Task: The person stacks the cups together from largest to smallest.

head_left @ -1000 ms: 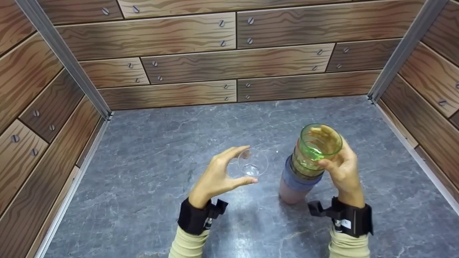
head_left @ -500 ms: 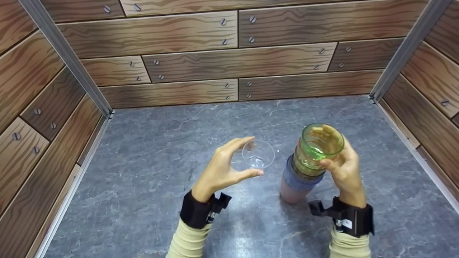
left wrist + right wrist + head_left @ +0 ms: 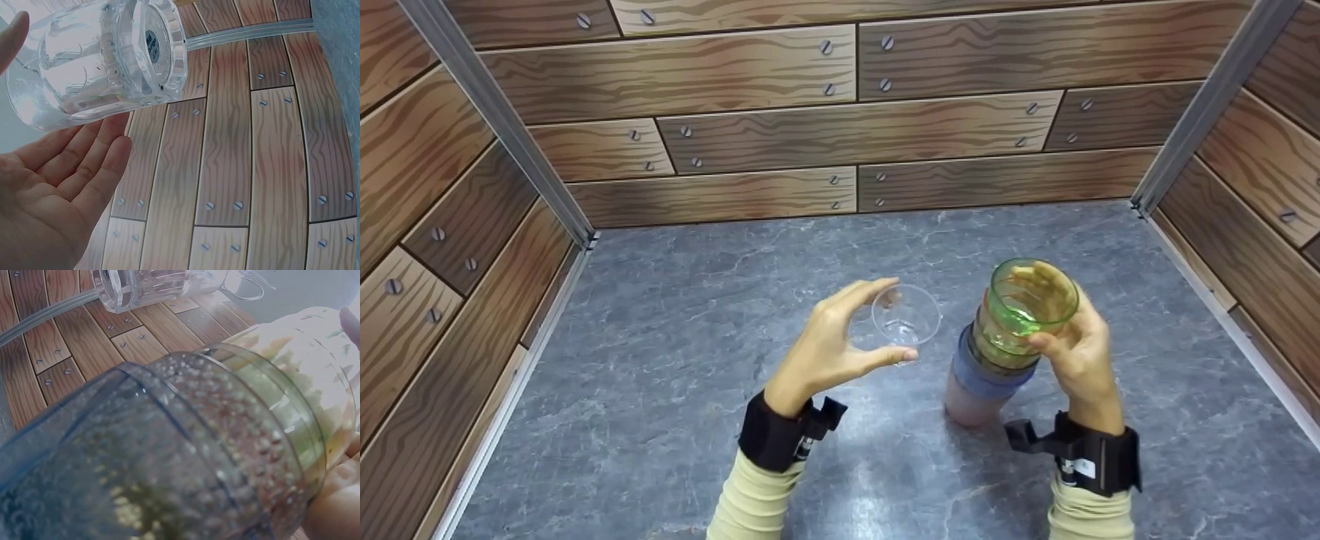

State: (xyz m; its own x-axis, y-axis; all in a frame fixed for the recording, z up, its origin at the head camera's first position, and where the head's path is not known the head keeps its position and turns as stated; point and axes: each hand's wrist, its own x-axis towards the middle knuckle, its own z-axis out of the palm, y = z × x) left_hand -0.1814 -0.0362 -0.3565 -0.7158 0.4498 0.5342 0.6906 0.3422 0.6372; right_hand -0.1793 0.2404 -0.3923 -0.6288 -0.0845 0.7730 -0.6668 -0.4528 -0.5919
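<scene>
A clear cup (image 3: pixel 907 315) is pinched between the thumb and fingers of my left hand (image 3: pixel 836 337), raised off the table. The left wrist view shows this clear cup (image 3: pixel 101 62) on its side across the fingers, with a dark round mark on its base. My right hand (image 3: pixel 1080 352) holds a green cup (image 3: pixel 1033 296) by its side. Below the green cup, nested in one tilted column, come brownish textured cups and a blue cup (image 3: pixel 990 379) with a pinkish lower part. The right wrist view shows the stack's bluish textured cup (image 3: pixel 112 455) up close.
A grey marbled tabletop (image 3: pixel 697 322) lies under both hands. Wood-patterned panels (image 3: pixel 735 75) enclose it at the back and both sides, with grey metal posts at the corners.
My left hand has carried the clear cup up and slightly to the right, nearer the stack. The right hand and the stack have stayed almost still.
</scene>
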